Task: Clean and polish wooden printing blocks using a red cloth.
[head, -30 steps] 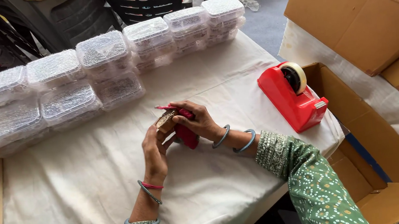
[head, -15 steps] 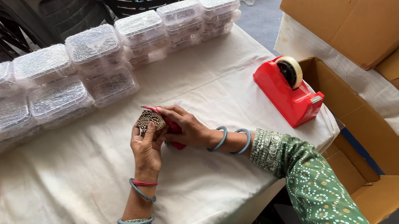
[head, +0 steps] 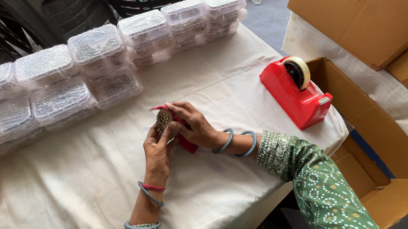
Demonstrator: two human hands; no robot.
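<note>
- Since the earlier frame the hands and the piece they hold sit slightly lower and further toward the centre of the frame, and the ornament now faces up more plainly.
- The left hand [head: 157, 149] grips a small brass-coloured ornament [head: 164, 118] between thumb and fingers, just left of the frame's centre.
- The right hand [head: 196, 126] pinches the same ornament from the right, with a red pouch [head: 187, 143] tucked under its palm.
- Both rest over the white cloth-covered table [head: 76, 200].
- Rows of clear plastic boxes [head: 94, 45] wrapped in bubble film run across the upper left to the upper middle.
- A red tape dispenser [head: 292, 93] stands right of centre, near the table's edge.
- An open cardboard box [head: 389, 163] fills the lower right, and another cardboard flap [head: 350, 13] is at the upper right.
</note>
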